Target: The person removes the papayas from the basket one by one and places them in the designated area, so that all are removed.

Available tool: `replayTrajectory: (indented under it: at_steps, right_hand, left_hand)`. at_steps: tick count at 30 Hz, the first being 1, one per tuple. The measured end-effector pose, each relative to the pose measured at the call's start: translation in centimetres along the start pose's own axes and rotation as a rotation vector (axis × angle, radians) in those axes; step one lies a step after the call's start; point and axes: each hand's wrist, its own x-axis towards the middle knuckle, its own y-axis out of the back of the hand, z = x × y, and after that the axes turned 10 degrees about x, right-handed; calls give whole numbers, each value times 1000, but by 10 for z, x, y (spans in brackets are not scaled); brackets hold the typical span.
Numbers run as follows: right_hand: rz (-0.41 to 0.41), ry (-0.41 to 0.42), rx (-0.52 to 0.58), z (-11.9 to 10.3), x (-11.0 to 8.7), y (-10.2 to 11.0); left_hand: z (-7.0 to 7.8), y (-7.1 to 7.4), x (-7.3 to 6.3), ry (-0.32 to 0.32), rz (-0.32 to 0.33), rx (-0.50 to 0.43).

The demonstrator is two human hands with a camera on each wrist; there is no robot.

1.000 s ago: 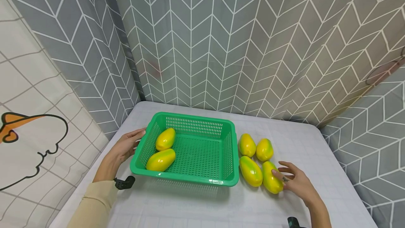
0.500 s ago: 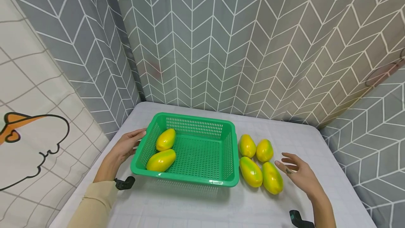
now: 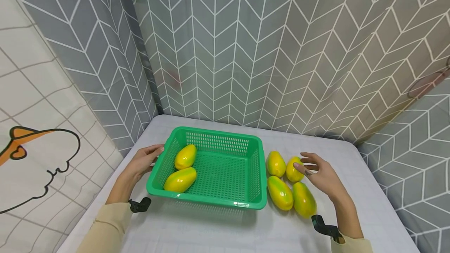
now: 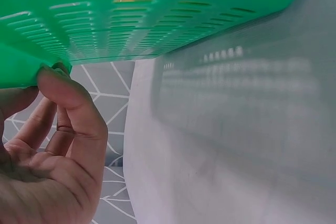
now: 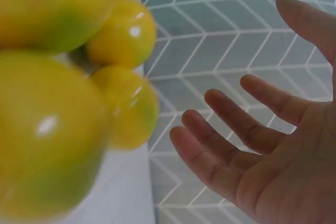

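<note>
A green plastic basket (image 3: 225, 203) holds two yellow-green mangoes, an upper mango (image 3: 185, 157) and a lower mango (image 3: 180, 180), by its left wall. My left hand (image 3: 142, 162) grips the basket's left rim; in the left wrist view its curled fingers and thumb (image 4: 63, 145) meet at the rim. Several more mangoes lie right of the basket, including a back mango (image 3: 275, 164) and a front mango (image 3: 304, 200). Above this group my right hand (image 3: 321, 175) hovers with fingers spread, partly covering another mango (image 3: 292, 170). Nothing is in its grasp in the right wrist view (image 5: 262, 140).
A white cloth (image 3: 197, 229) covers the table. Grey patterned curtains (image 3: 218, 50) hang behind it and at the right. At the left hangs a white checked curtain (image 3: 42, 89) with a cartoon drawing.
My right hand has left the front mango, drawn back to the right, then moved up and left over the back right mango. The left hand stays at the basket rim.
</note>
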Motion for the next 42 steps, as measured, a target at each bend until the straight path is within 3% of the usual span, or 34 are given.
replayTrajectory:
  at_steps: [10, 28, 42]
  right_hand:
    - [-24, 93, 48, -37, 17, -13]
    - [-75, 236, 103, -80, 56, -38]
    - [-158, 280, 231, -104, 77, -70]
  left_hand:
    - [-3, 0, -3, 11, 3, -27]
    - [-5, -4, -1, 13, 14, -25]
    - [-4, -4, -2, 3, 21, -28]
